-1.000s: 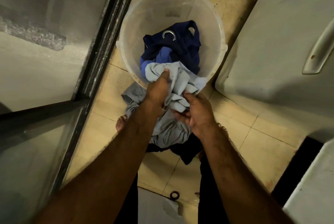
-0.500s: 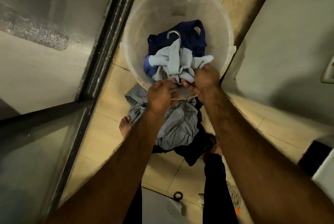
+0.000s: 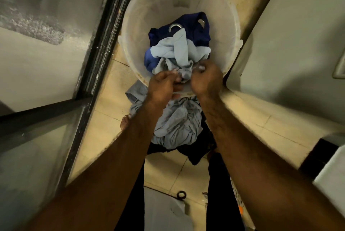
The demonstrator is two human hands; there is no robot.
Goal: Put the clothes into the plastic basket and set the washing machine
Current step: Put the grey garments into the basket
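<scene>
A translucent white plastic basket (image 3: pixel 220 5) stands on the tiled floor ahead of me. Inside it lie a dark blue cloth with metal eyelets (image 3: pixel 188 25) and part of a light grey-blue garment (image 3: pixel 179 49). The rest of that garment (image 3: pixel 177 120) hangs over the near rim down to the floor, on top of dark clothes (image 3: pixel 194 154). My left hand (image 3: pixel 164 85) and my right hand (image 3: pixel 205 79) are side by side at the near rim, both pinching a bunched fold of the light garment.
A dark metal-framed glass door (image 3: pixel 104 31) runs along the left. A white appliance (image 3: pixel 298 34) fills the right side. My bare foot (image 3: pixel 125 120) stands beside the clothes pile. A small black ring (image 3: pixel 181 194) lies on the tiles near me.
More of the light garment now lies inside the basket. Both hands have moved forward to the near rim and come close together on the cloth.
</scene>
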